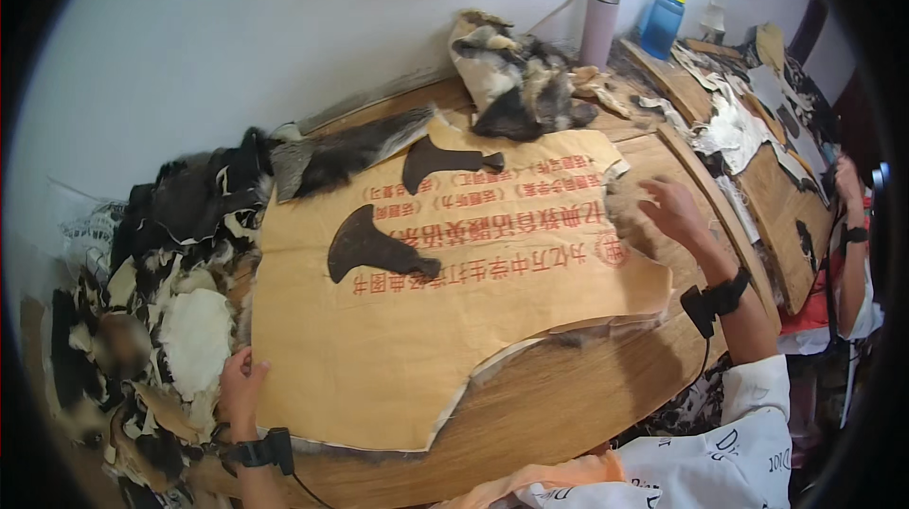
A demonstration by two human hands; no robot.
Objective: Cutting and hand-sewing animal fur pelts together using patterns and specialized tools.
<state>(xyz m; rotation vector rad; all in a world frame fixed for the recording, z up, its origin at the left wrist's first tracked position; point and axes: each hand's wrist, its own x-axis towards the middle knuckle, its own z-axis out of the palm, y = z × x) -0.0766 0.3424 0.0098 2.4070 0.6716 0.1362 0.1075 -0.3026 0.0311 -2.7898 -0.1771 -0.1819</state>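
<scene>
Tan paper sheet with red print and a cut, curved outline (379,367): lying flat mid-counter, over a grey-brown fur piece (628,217) that shows at its right and lower edges. Wooden counter (559,405) is bare along the near side.

Left hand (243,381) is at the sheet's left edge, fingers curled; can't tell if they pinch it. Right hand (670,211) is at the right edge, by the exposed fur, fingers loosely bent and apart, nothing seen in them.

In the way: two dark metal blades with flared curved edges and short handles, one near the top (437,164), one left of centre (369,246), both on the sheet. Grey-black fur strip (365,151) runs along the upper-left edge. Mixed black, white and brown hide scraps (196,334) crowd the left side. Long wooden batten (727,215) bounds the right.

Count: 1 sheet, 2 blades, 1 fur strip, 1 black-white-grey fur bundle (516,78) at the back, 2 bottles beyond it: mauve with silver cap (599,28), translucent blue with yellow cap (661,26). Scraps overlap, uncountable. 1 co-worker's hand (848,184), far right.
</scene>
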